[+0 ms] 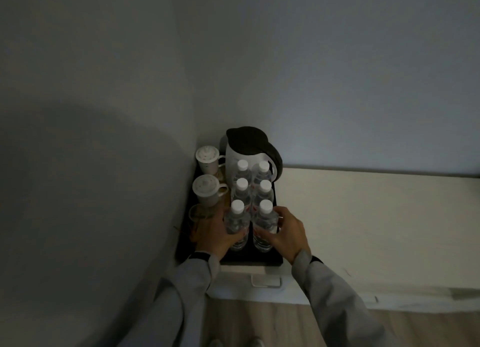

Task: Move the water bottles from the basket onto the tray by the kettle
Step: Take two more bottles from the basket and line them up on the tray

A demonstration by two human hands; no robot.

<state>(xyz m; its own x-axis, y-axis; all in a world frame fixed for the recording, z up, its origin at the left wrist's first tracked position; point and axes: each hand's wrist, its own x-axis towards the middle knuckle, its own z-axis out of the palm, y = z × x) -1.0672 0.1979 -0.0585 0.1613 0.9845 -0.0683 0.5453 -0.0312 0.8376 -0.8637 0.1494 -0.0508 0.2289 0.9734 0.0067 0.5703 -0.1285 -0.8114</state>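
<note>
both hands [215, 232] [288, 232] wrapped round front two bottles [236, 224] [265, 224] on tray [249, 259].

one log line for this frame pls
left hand: holds front-left bottle | right hand: holds front-right bottle | tray: six bottles upright | kettle: behind

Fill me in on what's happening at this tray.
A person is lining up water bottles on the black tray in the corner, in front of the white kettle. Six bottles stand upright in two columns of three. The left hand grips the nearest left bottle and the right hand grips the nearest right bottle, both apparently resting on the tray. Two lidded cups and a glass sit along the tray's left side. No basket is in view.
</note>
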